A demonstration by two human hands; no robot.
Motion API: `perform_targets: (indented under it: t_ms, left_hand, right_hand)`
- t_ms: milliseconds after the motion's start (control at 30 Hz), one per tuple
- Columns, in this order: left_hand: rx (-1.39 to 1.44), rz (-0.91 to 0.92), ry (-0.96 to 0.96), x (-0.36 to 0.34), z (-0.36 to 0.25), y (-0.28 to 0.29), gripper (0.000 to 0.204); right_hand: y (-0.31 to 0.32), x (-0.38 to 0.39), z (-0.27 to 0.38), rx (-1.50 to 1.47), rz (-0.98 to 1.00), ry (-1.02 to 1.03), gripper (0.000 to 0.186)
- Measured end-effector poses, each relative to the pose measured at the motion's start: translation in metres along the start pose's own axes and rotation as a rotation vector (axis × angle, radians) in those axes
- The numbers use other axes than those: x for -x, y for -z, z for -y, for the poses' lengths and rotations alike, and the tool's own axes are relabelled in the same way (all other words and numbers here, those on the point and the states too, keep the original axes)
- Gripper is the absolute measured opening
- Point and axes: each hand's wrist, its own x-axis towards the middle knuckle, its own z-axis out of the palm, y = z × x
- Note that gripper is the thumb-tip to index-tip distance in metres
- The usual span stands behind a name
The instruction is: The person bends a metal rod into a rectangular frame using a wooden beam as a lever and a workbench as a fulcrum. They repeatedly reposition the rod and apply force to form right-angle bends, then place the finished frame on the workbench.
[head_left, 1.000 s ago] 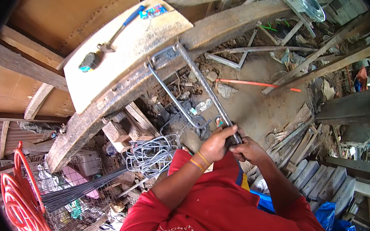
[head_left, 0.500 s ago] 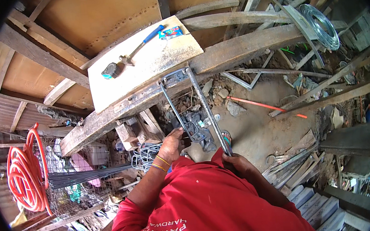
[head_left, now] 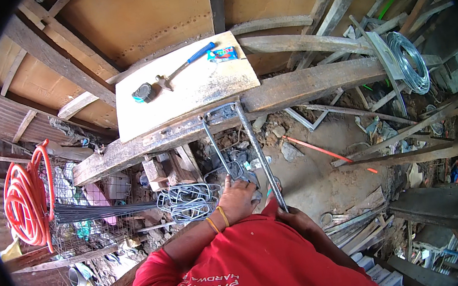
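Note:
My left hand (head_left: 237,196) is closed at the lower end of a thin bent steel rod (head_left: 216,144); part of its grip is hidden. The rod runs up to the edge of a thick wooden beam (head_left: 285,91), where it bends among metal pegs. My right hand (head_left: 298,219) grips the lower end of a long metal bending bar (head_left: 259,150), close to my red shirt. The bar's head meets the rod at the beam. Left of my left hand lies a pile of bent steel stirrups (head_left: 188,202).
A pale board (head_left: 190,94) on the beam carries a claw hammer (head_left: 186,66), a tape measure (head_left: 144,93) and a small blue packet (head_left: 222,55). Straight steel rods (head_left: 105,211) and a coiled orange hose (head_left: 26,203) are at left. Coiled wire (head_left: 407,63) hangs at right.
My left hand has shifted right and lower, its fingers more stretched along the rod. My right hand keeps the bar's lower end. The view has tilted slightly, and more of the stirrup pile shows.

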Motion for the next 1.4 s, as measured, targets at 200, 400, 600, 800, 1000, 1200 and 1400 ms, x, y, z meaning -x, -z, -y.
perform_targets:
  t_ms: [200, 400, 600, 800, 1000, 1200, 1400]
  left_hand:
    - [-0.108, -0.253, -0.129, 0.008, 0.001, 0.036, 0.019]
    - [0.149, -0.638, -0.277, -0.006, 0.019, 0.142, 0.012]
    - [0.25, -0.8, -0.147, -0.057, 0.027, 0.214, 0.014]
    - [0.065, -0.972, 0.016, -0.093, 0.007, 0.234, 0.015]
    - [0.124, -0.907, 0.141, -0.059, -0.009, 0.175, 0.022]
    - [0.164, -1.131, 0.203, -0.09, 0.018, 0.197, 0.034]
    - [0.08, -1.125, 0.438, -0.133, 0.027, 0.26, 0.036]
  right_hand:
    - [-0.034, 0.088, 0.036, 0.08, 0.084, 0.455, 0.042]
    - [-0.074, 0.128, 0.154, 0.434, 0.205, 1.179, 0.032]
    - [-0.129, 0.126, 0.347, 1.199, -0.409, 1.903, 0.028]
    - [-0.133, 0.091, 0.363, 0.771, -0.059, 1.577, 0.042]
    - [-0.125, 0.103, 0.281, 0.332, 0.447, 1.667, 0.041]
    - [-0.149, 0.085, 0.339, 0.422, 0.373, 1.734, 0.054]
    - [-0.191, 0.031, 0.444, 0.13, 0.208, 1.615, 0.06]
